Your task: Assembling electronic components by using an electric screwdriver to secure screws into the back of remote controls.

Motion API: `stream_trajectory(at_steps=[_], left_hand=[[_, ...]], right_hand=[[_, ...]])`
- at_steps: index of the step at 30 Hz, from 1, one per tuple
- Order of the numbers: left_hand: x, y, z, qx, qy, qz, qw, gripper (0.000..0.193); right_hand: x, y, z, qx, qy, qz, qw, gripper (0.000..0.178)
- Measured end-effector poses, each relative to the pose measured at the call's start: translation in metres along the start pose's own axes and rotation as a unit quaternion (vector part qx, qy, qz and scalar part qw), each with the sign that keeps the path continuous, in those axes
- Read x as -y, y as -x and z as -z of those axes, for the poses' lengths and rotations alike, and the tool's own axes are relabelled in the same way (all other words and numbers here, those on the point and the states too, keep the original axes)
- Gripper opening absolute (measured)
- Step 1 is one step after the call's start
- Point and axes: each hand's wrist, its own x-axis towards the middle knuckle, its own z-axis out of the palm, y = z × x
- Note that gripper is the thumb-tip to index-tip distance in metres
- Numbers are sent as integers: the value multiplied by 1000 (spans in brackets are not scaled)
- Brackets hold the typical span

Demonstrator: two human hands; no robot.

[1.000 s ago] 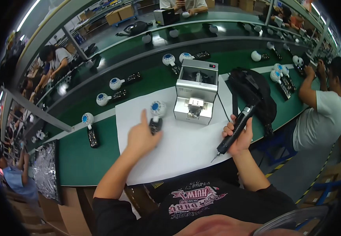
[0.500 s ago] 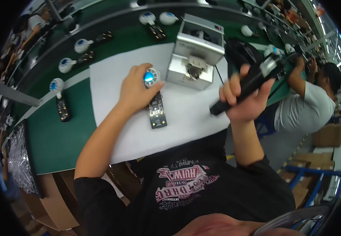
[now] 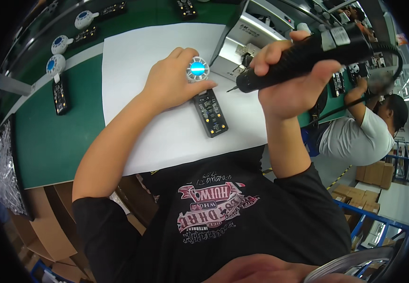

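Cardboard boxes [image 3: 375,173] stand near a blue rail [image 3: 375,216].

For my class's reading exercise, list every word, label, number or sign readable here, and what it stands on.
Black shirt: large chest lettering, partly legible; wording not copied.
Silver machine: lettering too blurred to read.
Black screwdriver: pale label, too small to read.
White-headed device: handle marks too small to read.

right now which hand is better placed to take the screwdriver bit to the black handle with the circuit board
Probably the right hand: it holds the black screwdriver, bit pointing toward the handle. The left hand is busy holding the round blue-and-white end.
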Motion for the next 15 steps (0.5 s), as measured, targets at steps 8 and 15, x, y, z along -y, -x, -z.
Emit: stream_trajectory(at_steps=[8,15], left_hand=[[-2,-1,-3,-12,-22,3,1000,66],[4,-2,-5,-15,-2,-9,1000,66]], right_hand=[[-18,23,-11,54,-60,-36,996,85],[-28,25,-9,104,-131,-9,986,85]])
